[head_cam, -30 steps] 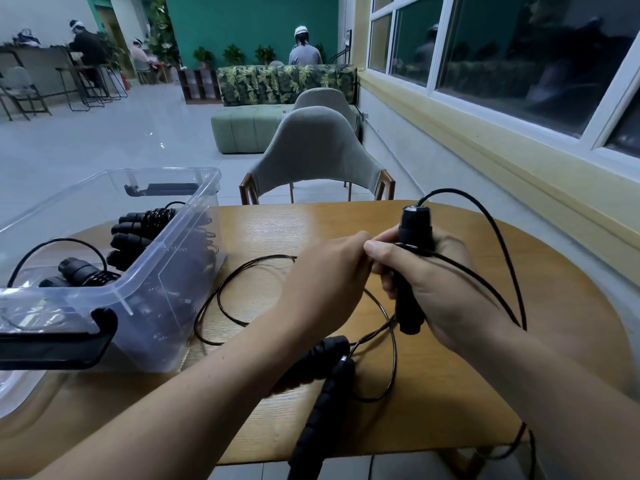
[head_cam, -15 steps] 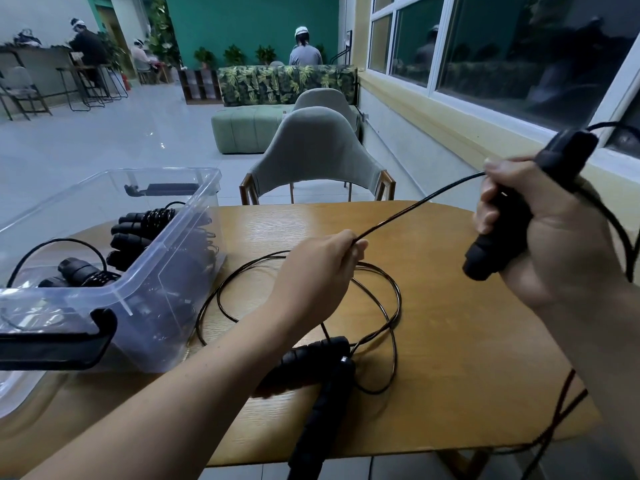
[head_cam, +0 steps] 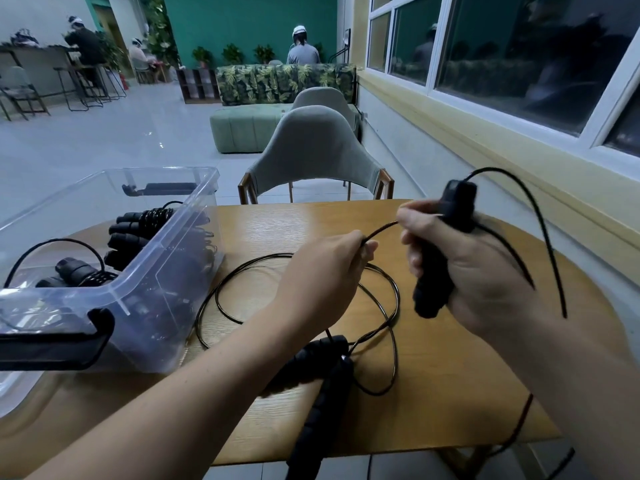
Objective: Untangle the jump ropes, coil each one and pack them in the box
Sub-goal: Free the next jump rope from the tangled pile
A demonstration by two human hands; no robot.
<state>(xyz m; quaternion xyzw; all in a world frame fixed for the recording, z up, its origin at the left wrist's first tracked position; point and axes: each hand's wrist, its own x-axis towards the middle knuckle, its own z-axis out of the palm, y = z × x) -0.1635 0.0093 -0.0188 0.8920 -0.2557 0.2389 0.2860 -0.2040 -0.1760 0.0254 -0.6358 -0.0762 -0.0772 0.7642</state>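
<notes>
A person's two hands work a black jump rope (head_cam: 390, 308) above a wooden table (head_cam: 450, 393), just right of a clear plastic box (head_cam: 166, 233). The right hand (head_cam: 485, 275), the farther of the two from the box, has its fingers wrapped round one black handle (head_cam: 437, 261), holding it raised off the table and tilted, its cord end uppermost. From the top of that handle the cord arcs away from the box and drops past the table's edge. The left hand (head_cam: 322, 275), between the box and the right hand, pinches a stretch of the thin cord in curled fingertips. That stretch runs tight from the left fingers up to the right hand's fingers, the two hands close together but not touching. Below the left hand, loose loops of the rope lie flat on the table beside the box's right wall. Two more black handles (head_cam: 320, 403) lie under the left wrist, nearer the camera than the box's right corner, one jutting past the table's near edge. Inside the box sit coiled ropes (head_cam: 138, 225) with black handles, bundled against its right wall and its near corner.
</notes>
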